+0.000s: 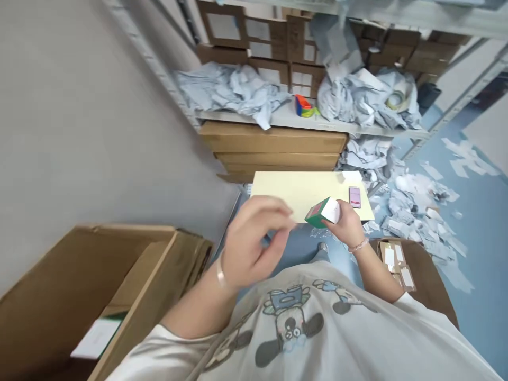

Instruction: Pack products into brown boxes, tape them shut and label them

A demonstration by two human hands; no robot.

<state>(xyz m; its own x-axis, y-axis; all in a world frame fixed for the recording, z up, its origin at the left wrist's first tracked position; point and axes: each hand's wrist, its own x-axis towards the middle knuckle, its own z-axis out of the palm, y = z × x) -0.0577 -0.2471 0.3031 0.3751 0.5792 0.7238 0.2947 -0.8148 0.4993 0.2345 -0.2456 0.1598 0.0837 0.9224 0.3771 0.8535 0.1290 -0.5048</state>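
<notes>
My right hand [345,225] is shut on a small green and white carton [321,211], which it holds up over a pale yellow board [313,190]. My left hand [254,238] hangs just to the left of the carton, slightly blurred, with its fingers apart and nothing in them. A gap seems to separate its fingertips from the carton. Beyond the carton, a smartphone [355,197] with a lit pink screen lies on the board. The carton hides part of the board's front edge.
An open cardboard box [119,296] stands at lower left, with a white and green item inside. Another brown box [413,275] sits at lower right. Ahead are a shelf with flat cardboard boxes and crumpled paper, a grey wall on the left, and paper scraps on the blue floor.
</notes>
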